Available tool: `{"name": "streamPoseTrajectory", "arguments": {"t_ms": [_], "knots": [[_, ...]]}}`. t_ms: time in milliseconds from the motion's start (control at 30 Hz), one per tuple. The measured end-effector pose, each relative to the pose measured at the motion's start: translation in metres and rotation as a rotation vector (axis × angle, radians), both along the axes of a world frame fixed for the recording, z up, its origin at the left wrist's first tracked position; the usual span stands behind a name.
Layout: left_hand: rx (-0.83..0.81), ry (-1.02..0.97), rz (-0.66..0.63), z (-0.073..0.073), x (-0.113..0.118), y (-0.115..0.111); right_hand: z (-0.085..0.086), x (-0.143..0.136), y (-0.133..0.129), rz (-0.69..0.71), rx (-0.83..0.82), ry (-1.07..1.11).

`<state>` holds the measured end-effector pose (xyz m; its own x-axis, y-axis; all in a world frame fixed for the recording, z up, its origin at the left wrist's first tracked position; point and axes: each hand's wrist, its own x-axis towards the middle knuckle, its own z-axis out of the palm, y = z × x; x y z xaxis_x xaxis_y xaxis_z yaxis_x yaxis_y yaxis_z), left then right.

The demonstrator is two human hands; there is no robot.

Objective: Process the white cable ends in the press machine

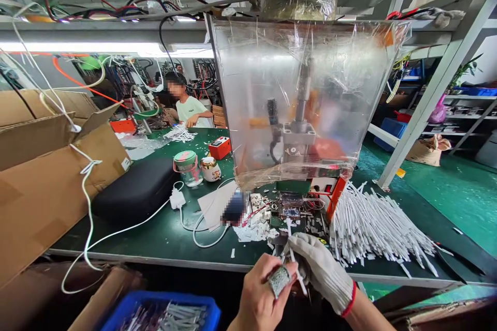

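White cable piece (292, 258) is pinched by the gloved right hand (320, 269) — bare left hand (261, 295) curled closed, touching it. Pile of white cable pieces (373, 227) is seen just right, on the green bench (163, 238).

A blurred patch (234, 208) near the desk's (155, 238) front edge hides whatever lies there. The blue bin (163, 310) is cut off by the picture's bottom edge, its contents too blurred to tell.

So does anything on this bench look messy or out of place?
Yes. Small white scraps lie scattered over the green table below the plastic-shrouded machine, and the white cable pieces sit in a loose, splayed heap. The gloved right hand and bare left hand hold one thin white piece.
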<state>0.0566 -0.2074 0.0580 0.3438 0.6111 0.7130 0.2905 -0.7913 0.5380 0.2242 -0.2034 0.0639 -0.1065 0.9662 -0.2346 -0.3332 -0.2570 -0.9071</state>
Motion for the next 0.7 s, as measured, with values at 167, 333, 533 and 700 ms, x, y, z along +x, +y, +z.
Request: {"name": "streamPoseTrajectory", "arguments": {"t_ms": [167, 333, 533, 700], "knots": [[0.153, 0.062, -0.059, 0.013, 0.022, 0.005, -0.012, 0.01, -0.008, -0.06, 0.097, 0.007], [0.168, 0.144, -0.205, 0.017, 0.03, 0.005, -0.009, 0.017, -0.018, -0.159, 0.034, 0.168], [0.089, 0.13, -0.366, 0.021, 0.033, 0.007, -0.012, 0.023, -0.024, -0.226, -0.041, 0.198], [-0.141, -0.003, -0.303, 0.022, 0.039, 0.007, -0.011, 0.033, -0.038, -0.287, 0.165, -0.183]]}}
